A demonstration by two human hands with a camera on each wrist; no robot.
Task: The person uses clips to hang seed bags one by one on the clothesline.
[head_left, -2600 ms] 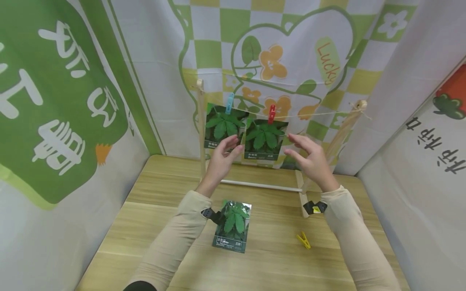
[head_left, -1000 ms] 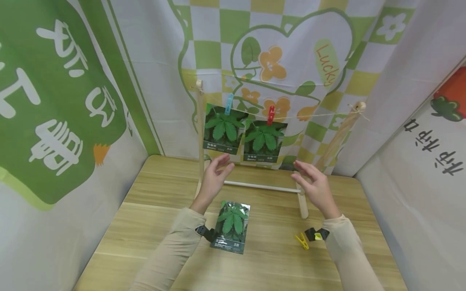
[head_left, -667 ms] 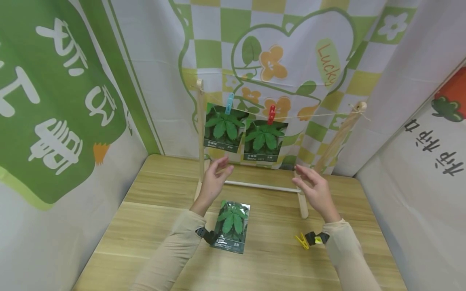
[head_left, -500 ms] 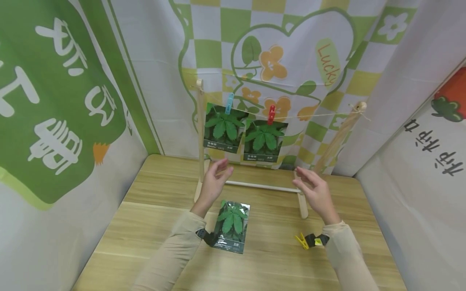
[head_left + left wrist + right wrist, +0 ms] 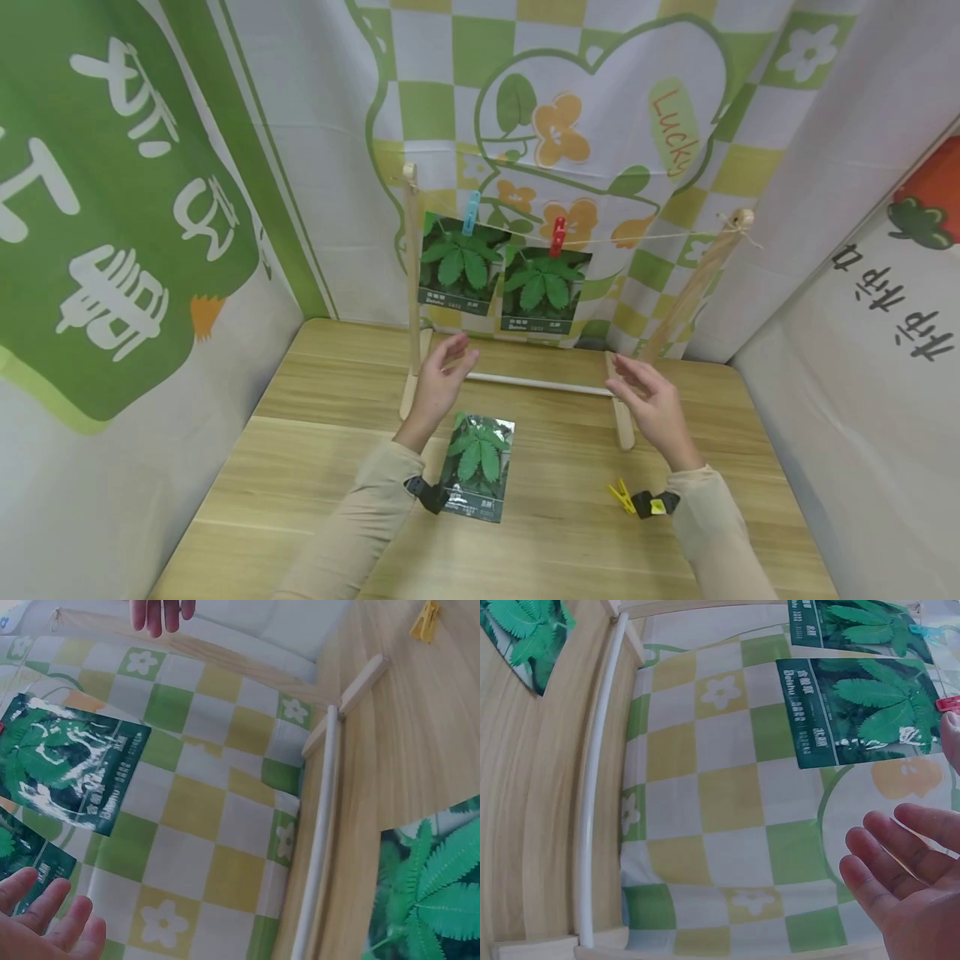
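Two glossy cards with leaf pictures hang side by side from a thin string. A light-blue clothespin [image 5: 471, 213] holds the left hanging card [image 5: 461, 267], and a red clothespin [image 5: 558, 237] holds the right hanging card [image 5: 546, 292]. My left hand [image 5: 437, 383] hovers below the left card, fingers relaxed and holding nothing. Over by the rack's right foot, my right hand [image 5: 655, 410] is also in the air with nothing in it. A third leaf-picture card [image 5: 480, 467] lies on the table by my left wrist. A yellow clothespin [image 5: 622, 497] lies beside my right wrist strap.
The wooden rack [image 5: 414, 275] stands at the back of the wooden table [image 5: 555, 542], its string tied between two posts. A white rod [image 5: 540, 384] joins its feet. Behind it hangs a checkered cloth [image 5: 427, 108]; more printed cloth covers both sides.
Both hands have dropped away from the hanging cards, down and toward me, since the earliest frame. Over the last half second they sink only slightly. The cards and clothespins stay put.
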